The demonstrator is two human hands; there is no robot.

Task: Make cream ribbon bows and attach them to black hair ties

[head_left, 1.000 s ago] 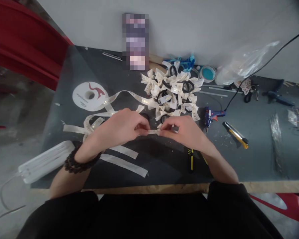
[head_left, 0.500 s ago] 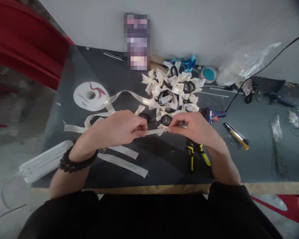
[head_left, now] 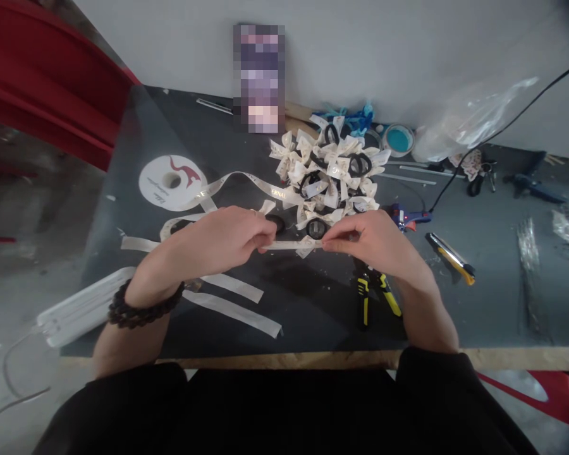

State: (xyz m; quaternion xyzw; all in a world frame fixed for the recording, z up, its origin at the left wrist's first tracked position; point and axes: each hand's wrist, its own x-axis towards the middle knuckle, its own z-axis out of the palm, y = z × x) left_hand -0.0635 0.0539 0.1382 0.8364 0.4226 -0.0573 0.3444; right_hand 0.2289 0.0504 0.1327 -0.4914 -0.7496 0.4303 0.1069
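Between my two hands a narrow strip of cream ribbon (head_left: 291, 245) is stretched level above the dark table. My left hand (head_left: 222, 237) pinches its left end, and the fingertips of my right hand (head_left: 367, 239) pinch the right end. Just beyond the strip lies a heap of cream ribbon bows (head_left: 334, 170) with black hair ties among them. A printed ribbon (head_left: 246, 177) runs from the white spool (head_left: 171, 183) to the heap. Cut ribbon pieces (head_left: 234, 313) lie flat near my left forearm.
By my right hand are yellow-black pliers (head_left: 364, 297), a blue glue gun (head_left: 410, 217) with a black cord, and a yellow utility knife (head_left: 450, 258). A white power strip (head_left: 88, 306) sits at the left table edge. A phone-like pixelated panel (head_left: 260, 79) leans on the wall.
My left hand has shifted slightly left, and a longer stretch of the ribbon strip shows between my hands, now straighter. My right hand has hardly moved.
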